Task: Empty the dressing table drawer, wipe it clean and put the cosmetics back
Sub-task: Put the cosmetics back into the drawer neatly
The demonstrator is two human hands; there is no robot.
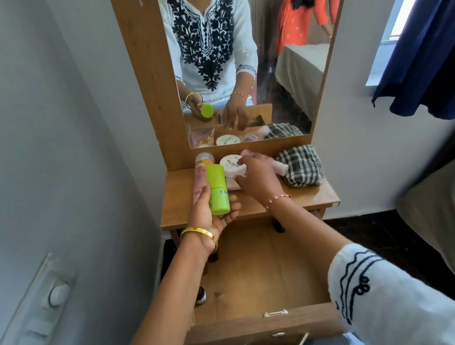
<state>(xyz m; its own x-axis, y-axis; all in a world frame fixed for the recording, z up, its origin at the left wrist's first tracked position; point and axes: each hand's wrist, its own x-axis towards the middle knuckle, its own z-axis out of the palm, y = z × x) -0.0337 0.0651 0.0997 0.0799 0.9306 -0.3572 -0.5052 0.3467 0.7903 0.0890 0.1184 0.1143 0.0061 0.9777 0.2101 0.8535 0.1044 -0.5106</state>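
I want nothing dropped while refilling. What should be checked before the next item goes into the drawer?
1. Drawer pulled open: ok.
2. Drawer floor free for items: ok; only a small dark bottle at its left edge.
3. Left hand grips the green bottle: ok.
4. Right hand secure on the white nail polish jar: cannot tell; fingers touch it.
5. Drawer wiped: cannot tell; checked cloth lies on the tabletop.

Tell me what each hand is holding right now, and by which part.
The left hand holds the green bottle around its lower body, cap end pointing away. The right hand grips the white round jar at its near rim, fingers on its side.
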